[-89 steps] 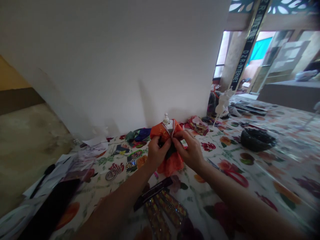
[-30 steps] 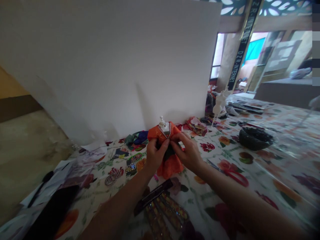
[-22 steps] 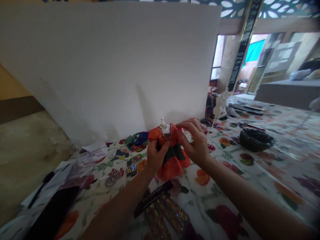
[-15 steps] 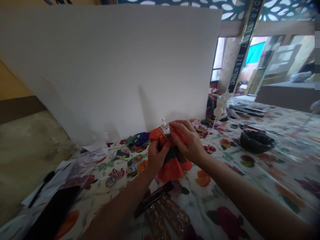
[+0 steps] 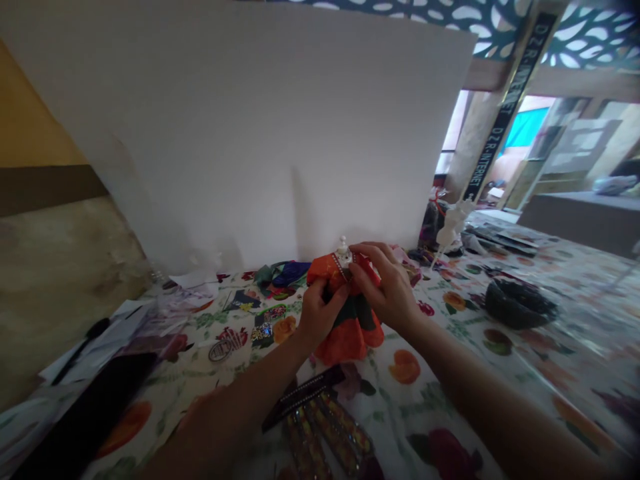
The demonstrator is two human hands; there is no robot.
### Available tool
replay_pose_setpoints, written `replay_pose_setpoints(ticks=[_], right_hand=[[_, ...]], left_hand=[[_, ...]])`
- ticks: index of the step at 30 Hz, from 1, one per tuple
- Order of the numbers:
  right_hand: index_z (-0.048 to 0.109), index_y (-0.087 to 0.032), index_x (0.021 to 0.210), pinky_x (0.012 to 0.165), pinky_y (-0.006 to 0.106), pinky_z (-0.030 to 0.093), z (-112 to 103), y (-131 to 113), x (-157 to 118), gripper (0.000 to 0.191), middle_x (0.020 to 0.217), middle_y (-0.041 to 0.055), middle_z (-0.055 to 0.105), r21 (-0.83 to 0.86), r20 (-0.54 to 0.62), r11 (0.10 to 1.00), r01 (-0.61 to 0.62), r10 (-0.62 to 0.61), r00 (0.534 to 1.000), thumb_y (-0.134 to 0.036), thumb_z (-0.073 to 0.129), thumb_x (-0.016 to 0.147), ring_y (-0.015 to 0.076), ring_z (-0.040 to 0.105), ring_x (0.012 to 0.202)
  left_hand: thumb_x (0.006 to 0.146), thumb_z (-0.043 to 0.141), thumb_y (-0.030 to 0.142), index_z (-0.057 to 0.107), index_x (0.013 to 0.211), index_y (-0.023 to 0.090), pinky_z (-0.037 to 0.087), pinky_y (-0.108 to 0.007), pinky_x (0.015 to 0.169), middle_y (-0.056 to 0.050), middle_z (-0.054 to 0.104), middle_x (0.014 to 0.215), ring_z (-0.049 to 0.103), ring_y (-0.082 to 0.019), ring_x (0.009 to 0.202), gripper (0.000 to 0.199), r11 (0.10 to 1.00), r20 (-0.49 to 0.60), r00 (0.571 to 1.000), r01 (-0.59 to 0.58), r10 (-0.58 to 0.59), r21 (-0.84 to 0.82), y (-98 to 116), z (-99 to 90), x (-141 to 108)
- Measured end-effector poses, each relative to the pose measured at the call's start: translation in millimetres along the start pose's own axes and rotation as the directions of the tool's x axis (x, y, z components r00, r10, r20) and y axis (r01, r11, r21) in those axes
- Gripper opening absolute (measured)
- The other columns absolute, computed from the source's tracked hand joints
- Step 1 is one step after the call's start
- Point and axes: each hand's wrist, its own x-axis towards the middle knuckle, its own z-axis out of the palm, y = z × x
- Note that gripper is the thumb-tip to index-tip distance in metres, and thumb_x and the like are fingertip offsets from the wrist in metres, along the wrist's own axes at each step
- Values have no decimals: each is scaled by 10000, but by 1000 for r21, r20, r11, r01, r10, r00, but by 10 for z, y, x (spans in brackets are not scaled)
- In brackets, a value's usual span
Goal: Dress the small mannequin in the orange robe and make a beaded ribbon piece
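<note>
A small white mannequin (image 5: pixel 343 251) stands at the table's middle, its knobbed neck showing above an orange and dark green doll dress (image 5: pixel 346 339). Beaded trim edges the dress's neckline. My left hand (image 5: pixel 319 312) pinches the cloth at the waist, thumb in front. Across the shoulder and upper chest on the other side, my right hand (image 5: pixel 386 285) has its fingers closed on the dress, thumb by the neckline. The fingertips behind the cloth are hidden. Closer to me lie a dark beaded strip (image 5: pixel 306 395) and glittery gold trims (image 5: pixel 333 433).
A white board (image 5: pixel 250 133) rises behind the flowered tablecloth (image 5: pixel 395 407). To the right are a second white mannequin (image 5: pixel 453 227) on a stand and a black bowl-like object (image 5: pixel 520 303). Folded blue-green cloth (image 5: pixel 284 275), papers (image 5: pixel 125 313) and a long black object (image 5: pixel 105 407) lie left.
The camera view has shifted slightly, so the scene sits a little differently. Both hands stay on the dress, with only a small shift of the fingers near the neckline.
</note>
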Motion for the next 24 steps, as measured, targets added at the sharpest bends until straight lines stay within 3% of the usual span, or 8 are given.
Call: replay_pose_setpoints(ticks=[6, 17, 24], right_hand=[[594, -260, 1193, 956, 479, 473, 68, -17, 18, 330, 1164, 96, 628, -37, -13, 998, -48, 47, 999, -310, 687, 879, 278, 593, 1088], [583, -245, 1187, 919, 487, 477, 172, -36, 33, 366, 1112, 97, 636, -93, -39, 989, -115, 111, 993, -387, 688, 867, 293, 594, 1047], [562, -244, 1229, 978, 433, 470, 88, -22, 4, 386, 1185, 86, 607, 27, 3, 998, -61, 61, 998, -337, 682, 874, 248, 584, 1108]], left_hand=[[811, 698, 402, 547, 720, 183, 363, -241, 544, 50, 455, 628, 393, -101, 567, 281, 1000, -13, 1000, 7, -7, -12, 17, 9, -4], [801, 696, 429, 525, 714, 181, 336, -239, 527, 54, 434, 627, 378, -100, 571, 313, 1000, -24, 1000, 9, -9, -19, -23, 4, 7], [782, 701, 410, 526, 715, 179, 344, -236, 531, 60, 431, 614, 371, -96, 562, 298, 999, -9, 1000, 24, -25, -29, 23, -13, 25]])
